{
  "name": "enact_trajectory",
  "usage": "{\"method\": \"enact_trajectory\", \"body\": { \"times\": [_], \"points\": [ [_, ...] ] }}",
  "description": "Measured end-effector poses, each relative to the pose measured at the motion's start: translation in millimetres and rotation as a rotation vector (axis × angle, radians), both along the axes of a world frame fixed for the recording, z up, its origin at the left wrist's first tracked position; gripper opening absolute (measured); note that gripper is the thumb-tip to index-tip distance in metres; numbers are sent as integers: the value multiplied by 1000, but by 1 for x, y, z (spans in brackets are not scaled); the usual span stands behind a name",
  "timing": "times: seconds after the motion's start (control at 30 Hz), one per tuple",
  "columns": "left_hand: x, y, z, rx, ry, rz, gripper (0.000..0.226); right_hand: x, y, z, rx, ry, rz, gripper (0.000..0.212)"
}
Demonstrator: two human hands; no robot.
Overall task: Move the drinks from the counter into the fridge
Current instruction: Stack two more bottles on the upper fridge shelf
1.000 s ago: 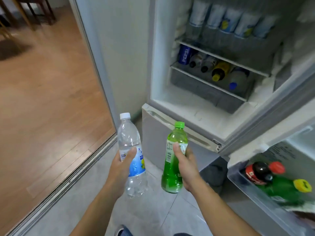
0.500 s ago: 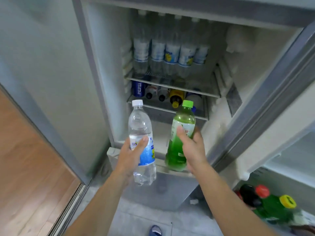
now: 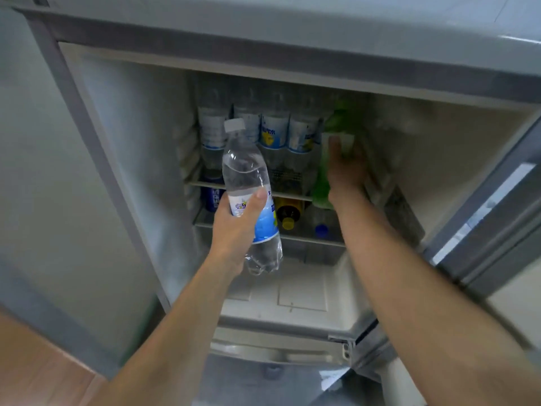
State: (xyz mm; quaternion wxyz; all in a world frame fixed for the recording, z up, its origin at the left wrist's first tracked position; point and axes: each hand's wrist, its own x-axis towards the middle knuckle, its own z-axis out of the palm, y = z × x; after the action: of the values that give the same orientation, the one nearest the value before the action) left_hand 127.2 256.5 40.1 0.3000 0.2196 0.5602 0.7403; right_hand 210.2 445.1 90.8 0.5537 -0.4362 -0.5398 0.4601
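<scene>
dim, flat light with a cool grey cast; the fridge (image 3: 123,177) interior is shadowy toward the back. motion blur smears the green bottle (image 3: 325,177) and right hand (image 3: 347,168). straight edges bow near the corners.

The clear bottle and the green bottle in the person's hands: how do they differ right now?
The clear bottle has a white cap and blue label; the green bottle holds green liquid. The clear bottle is outside the fridge in the left hand; the green bottle is already deep at the upper shelf in the right hand. The green one is blurred. Both are gripped.
</scene>
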Motion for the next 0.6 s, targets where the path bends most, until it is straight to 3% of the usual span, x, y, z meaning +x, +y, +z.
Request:
{"method": "enact_trajectory", "body": {
  "times": [0.07, 0.13, 0.23, 0.47, 0.6],
  "points": [
    [-8, 6, 3, 8, 11, -34, 43, 1, 16, 10, -41, -13, 56, 63],
    [-17, 12, 3, 12, 14, -43, 63, 0, 28, 17, -17, -1, 81, 56],
    [-26, 18, 6, 20, 25, -57, 77, -6, 40, 20, 61, -47, 4, 59],
    [-40, 43, 14, 43, 119, -49, 28, -11, 80, -6, 167, -90, -151, 71],
    [-39, 61, 16, 78, 127, -66, 29, -16, 99, -11, 111, -81, -131, 74]
  ]
}}
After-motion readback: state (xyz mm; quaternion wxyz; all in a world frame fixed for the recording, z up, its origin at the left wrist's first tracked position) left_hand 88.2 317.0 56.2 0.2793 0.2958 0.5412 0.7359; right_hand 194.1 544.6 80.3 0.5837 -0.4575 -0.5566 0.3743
